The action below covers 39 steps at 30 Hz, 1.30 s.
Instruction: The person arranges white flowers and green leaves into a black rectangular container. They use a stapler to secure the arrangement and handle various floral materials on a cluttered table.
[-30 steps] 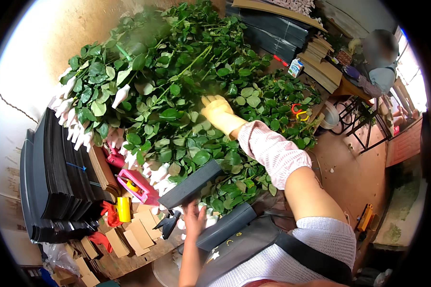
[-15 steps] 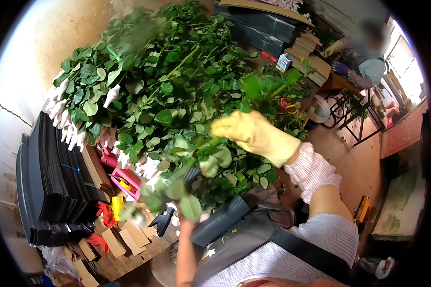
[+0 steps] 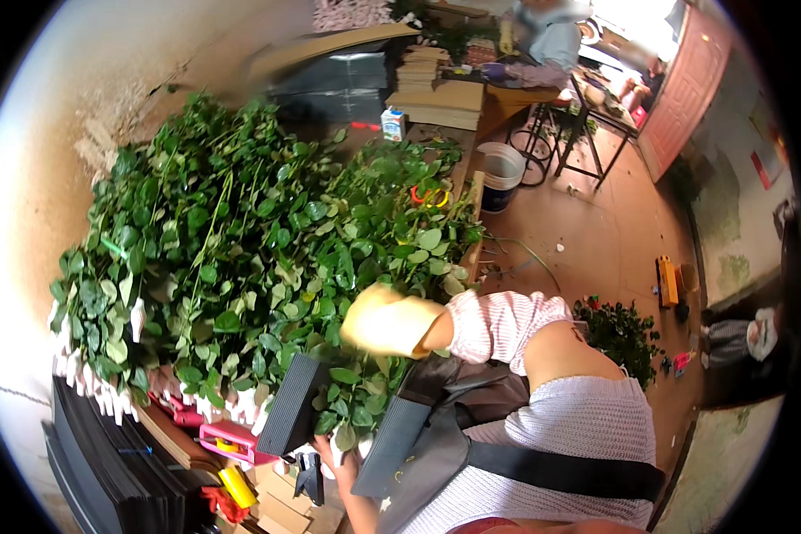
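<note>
A large heap of leafy flower stems (image 3: 240, 258) lies before me, its white-covered buds (image 3: 107, 400) along the near left edge. Two dark grey ridged boards, one on the left (image 3: 292, 405) and one on the right (image 3: 392, 445), stand apart with a small leafy bunch (image 3: 360, 400) between them. My bare left hand (image 3: 329, 456) is below this bunch, fingers closed around a white-covered bud end; leaves partly hide them. My right hand (image 3: 392, 322), in a yellow glove, is just above the bunch at the heap's near edge. Motion smears its fingers.
Stacked black sheets (image 3: 107, 454), a pink tool (image 3: 231, 440), a black clamp (image 3: 309, 478) and a yellow roll (image 3: 237, 488) are at lower left. Scissors (image 3: 432, 196) and a small carton (image 3: 392, 124) lie farther off. A bucket (image 3: 500, 173) stands on the floor. Another person (image 3: 547, 44) works behind.
The whole view has swung to the right. My right hand has come down toward the bunch between the boards. Leaves blurred near my left hand earlier now sit between the boards.
</note>
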Each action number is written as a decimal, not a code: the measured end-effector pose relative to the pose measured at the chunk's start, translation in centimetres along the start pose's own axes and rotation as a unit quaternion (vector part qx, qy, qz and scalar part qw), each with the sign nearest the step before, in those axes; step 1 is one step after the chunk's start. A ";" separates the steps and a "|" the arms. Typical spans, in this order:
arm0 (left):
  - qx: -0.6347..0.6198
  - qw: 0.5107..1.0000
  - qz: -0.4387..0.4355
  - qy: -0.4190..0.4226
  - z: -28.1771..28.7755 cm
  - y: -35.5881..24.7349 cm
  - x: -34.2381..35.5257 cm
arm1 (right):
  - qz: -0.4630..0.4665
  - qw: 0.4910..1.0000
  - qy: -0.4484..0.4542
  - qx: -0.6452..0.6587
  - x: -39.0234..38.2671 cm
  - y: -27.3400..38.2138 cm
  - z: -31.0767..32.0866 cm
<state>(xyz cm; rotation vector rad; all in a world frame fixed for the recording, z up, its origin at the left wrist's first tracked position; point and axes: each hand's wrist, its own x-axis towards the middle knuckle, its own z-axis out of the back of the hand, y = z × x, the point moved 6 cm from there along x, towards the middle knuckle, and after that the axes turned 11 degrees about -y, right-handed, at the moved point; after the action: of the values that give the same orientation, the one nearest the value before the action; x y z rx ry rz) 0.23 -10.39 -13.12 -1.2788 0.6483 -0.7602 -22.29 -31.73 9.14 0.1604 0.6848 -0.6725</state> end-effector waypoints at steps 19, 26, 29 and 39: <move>0.210 0.975 -0.027 -0.072 -0.2 -2.0 1.3 | 0.196 0.940 -0.279 0.025 9.1 12.7 -4.4; 0.123 0.980 0.066 -0.143 -0.6 -4.9 0.7 | 0.187 0.931 -0.300 0.091 12.1 13.5 -6.9; 0.189 0.968 0.017 -0.162 -0.4 -4.6 0.9 | 0.189 0.956 -0.215 0.071 12.2 13.3 -6.4; 0.201 0.966 -0.034 -0.159 0.8 -0.1 0.8 | 0.192 0.935 -0.273 0.122 14.6 13.6 -8.6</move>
<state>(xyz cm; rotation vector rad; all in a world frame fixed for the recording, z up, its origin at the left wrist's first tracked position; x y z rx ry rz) 1.32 -10.60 -12.87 -1.0190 0.1773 -0.6808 -10.02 -25.76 -7.78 0.3132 0.0253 -0.3904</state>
